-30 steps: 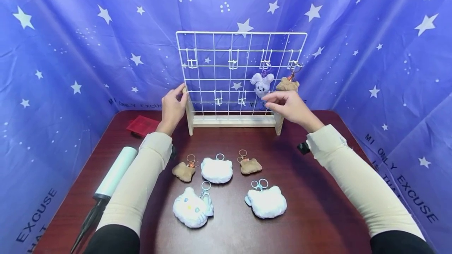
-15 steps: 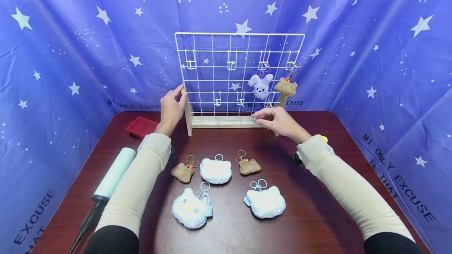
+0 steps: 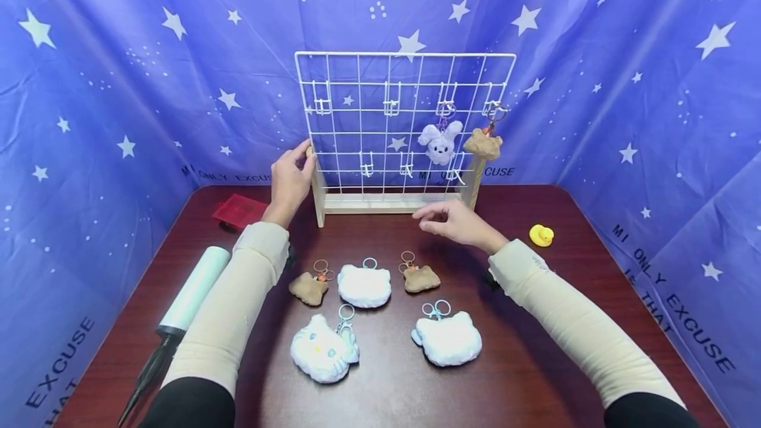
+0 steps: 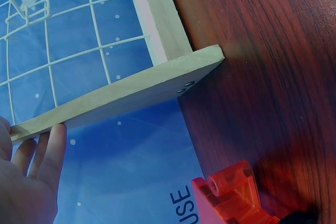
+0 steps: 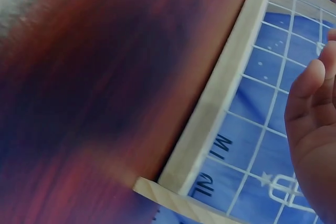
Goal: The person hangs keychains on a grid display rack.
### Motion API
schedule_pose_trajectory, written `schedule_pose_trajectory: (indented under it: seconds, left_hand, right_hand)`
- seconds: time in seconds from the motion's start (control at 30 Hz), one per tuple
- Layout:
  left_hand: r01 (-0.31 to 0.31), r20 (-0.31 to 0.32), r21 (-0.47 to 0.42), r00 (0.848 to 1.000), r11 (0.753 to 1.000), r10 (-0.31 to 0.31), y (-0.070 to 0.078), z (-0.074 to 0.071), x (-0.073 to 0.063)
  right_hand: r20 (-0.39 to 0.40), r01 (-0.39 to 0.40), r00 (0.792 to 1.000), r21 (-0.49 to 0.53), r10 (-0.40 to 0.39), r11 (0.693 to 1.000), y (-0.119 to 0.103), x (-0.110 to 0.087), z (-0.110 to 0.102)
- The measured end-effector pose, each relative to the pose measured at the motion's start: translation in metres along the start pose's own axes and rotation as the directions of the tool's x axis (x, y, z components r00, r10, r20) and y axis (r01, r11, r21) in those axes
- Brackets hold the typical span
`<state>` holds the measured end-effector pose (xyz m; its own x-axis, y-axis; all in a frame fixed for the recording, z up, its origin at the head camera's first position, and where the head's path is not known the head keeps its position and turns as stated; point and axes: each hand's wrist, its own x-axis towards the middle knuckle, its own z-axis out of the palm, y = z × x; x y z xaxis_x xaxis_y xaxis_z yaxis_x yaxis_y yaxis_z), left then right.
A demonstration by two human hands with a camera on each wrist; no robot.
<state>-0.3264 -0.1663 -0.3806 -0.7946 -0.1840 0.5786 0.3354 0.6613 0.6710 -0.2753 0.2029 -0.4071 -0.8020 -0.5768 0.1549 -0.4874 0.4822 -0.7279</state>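
My left hand (image 3: 290,180) holds the left wooden post (image 4: 105,94) of a white wire grid rack (image 3: 390,133), fingers against its outer side. My right hand (image 3: 456,222), holding nothing, is over the table in front of the rack's base, fingers loosely bent. In the right wrist view, that hand (image 5: 315,124) overlaps the grid. A lilac bunny plush keychain (image 3: 441,144) and a brown bear plush keychain (image 3: 484,144) hang from upper right hooks. Nearest below my right hand lies a brown plush keychain (image 3: 422,279).
On the table lie white plush keychains (image 3: 364,286), (image 3: 324,351), (image 3: 452,341) and another brown plush keychain (image 3: 309,289). A pale green cylinder with a black handle (image 3: 193,292) lies left, a red plastic piece (image 3: 240,211) behind it. A yellow rubber duck (image 3: 542,236) stands right.
My right hand has moved down and left, away from the hanging bear keychain, toward the table. The yellow duck has come into view behind the sleeve. My left hand stays on the post.
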Motion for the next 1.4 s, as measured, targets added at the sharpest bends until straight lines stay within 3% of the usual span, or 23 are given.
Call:
schedule_pose_trajectory:
  seconds: [0.27,0.63,1.4]
  left_hand:
    - [0.001,0.001,0.011,1.0,1.0,-0.001,-0.002,0.0,0.0]
    - [-0.011,0.001,-0.001,1.0,1.0,0.011,0.0,0.0,0.0]
    - [-0.003,0.008,0.0,1.0,1.0,0.003,0.002,0.0,0.0]
  right_hand:
    - [0.121,0.013,0.993,-0.065,-0.005,0.998,0.01,0.003,0.018]
    - [0.193,-0.025,0.98,-0.101,0.044,0.995,0.023,0.004,0.027]
    - [0.325,-0.009,0.944,-0.129,0.05,0.992,0.035,0.009,0.042]
